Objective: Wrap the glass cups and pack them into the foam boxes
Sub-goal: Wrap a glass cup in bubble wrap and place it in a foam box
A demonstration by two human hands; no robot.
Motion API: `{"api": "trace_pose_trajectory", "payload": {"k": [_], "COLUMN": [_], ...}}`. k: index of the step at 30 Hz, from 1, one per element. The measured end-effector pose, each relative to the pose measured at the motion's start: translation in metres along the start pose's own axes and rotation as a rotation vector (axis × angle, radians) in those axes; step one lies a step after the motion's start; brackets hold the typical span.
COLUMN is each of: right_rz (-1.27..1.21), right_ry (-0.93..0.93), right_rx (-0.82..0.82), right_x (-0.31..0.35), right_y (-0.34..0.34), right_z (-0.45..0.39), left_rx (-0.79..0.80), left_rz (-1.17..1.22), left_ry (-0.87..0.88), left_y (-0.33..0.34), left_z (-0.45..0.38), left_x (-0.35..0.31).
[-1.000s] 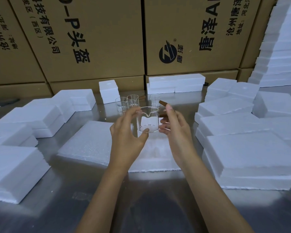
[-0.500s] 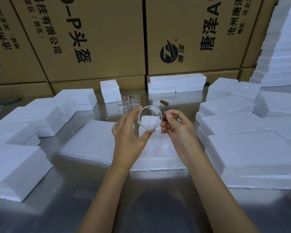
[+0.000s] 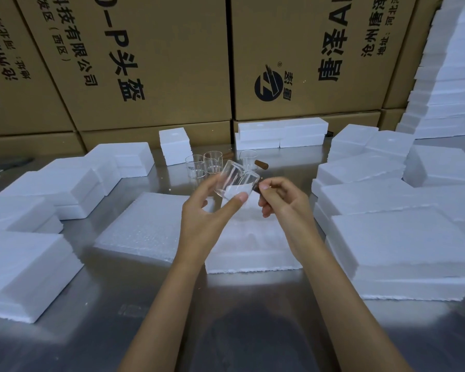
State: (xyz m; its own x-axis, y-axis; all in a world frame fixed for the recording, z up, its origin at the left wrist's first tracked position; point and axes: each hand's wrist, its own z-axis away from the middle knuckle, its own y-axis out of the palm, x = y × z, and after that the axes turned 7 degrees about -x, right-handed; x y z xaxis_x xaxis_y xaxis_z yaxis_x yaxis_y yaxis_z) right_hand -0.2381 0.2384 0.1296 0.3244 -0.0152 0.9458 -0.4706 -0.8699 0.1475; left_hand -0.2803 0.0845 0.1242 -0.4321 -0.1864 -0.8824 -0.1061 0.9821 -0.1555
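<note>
Your left hand (image 3: 204, 210) grips the glass cup (image 3: 235, 182) between thumb and curled fingers, holding it tilted in the air above the open foam box (image 3: 253, 248) on the steel table (image 3: 145, 304). Your right hand (image 3: 282, 200) pinches the cup's dark wooden handle (image 3: 256, 188) with curled fingers. Three more glass cups (image 3: 212, 163) stand just behind, near the cardboard cartons (image 3: 145, 63), with closed foam boxes (image 3: 400, 237) stacked on both sides.

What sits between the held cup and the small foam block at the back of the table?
In the head view, three glass cups stand on the steel table between the held cup and the foam block.
</note>
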Motion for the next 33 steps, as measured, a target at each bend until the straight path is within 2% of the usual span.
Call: {"api": "trace_pose_trajectory", "payload": {"k": [4, 7, 11, 13, 19, 25, 28, 30, 33], "right_rz": [0.275, 0.462, 0.313, 0.236, 0.240, 0.269, 0.270, 0.271, 0.246], "right_ry": [-0.115, -0.165, 0.095, 0.160, 0.081, 0.109, 0.126, 0.142, 0.159], "right_rx": [0.151, 0.162, 0.129, 0.137, 0.151, 0.277, 0.259, 0.185, 0.068], "right_x": [-0.003, -0.005, -0.001, 0.002, 0.004, 0.006, 0.005, 0.003, 0.001], "right_y": [0.009, 0.014, 0.009, 0.007, 0.011, 0.010, 0.007, 0.006, 0.005], "right_z": [0.006, 0.009, 0.005, 0.004, 0.007, 0.009, 0.007, 0.005, 0.002], "left_rx": [-0.123, -0.148, -0.108, -0.065, 0.003, 0.049, 0.070, -0.020, -0.141], "left_rz": [0.070, 0.048, 0.110, 0.110, 0.097, 0.080, 0.086, 0.007, -0.445], "left_ry": [-0.060, -0.070, -0.161, -0.151, -0.111, -0.082, -0.103, -0.117, -0.080], "left_y": [0.000, -0.001, -0.003, -0.004, -0.002, -0.004, -0.009, -0.019, -0.043], "left_z": [0.000, 0.003, 0.001, 0.001, 0.003, 0.001, -0.003, -0.009, -0.020], "left_x": [0.003, 0.000, -0.006, -0.008, -0.004, -0.002, -0.001, 0.007, 0.028]}}
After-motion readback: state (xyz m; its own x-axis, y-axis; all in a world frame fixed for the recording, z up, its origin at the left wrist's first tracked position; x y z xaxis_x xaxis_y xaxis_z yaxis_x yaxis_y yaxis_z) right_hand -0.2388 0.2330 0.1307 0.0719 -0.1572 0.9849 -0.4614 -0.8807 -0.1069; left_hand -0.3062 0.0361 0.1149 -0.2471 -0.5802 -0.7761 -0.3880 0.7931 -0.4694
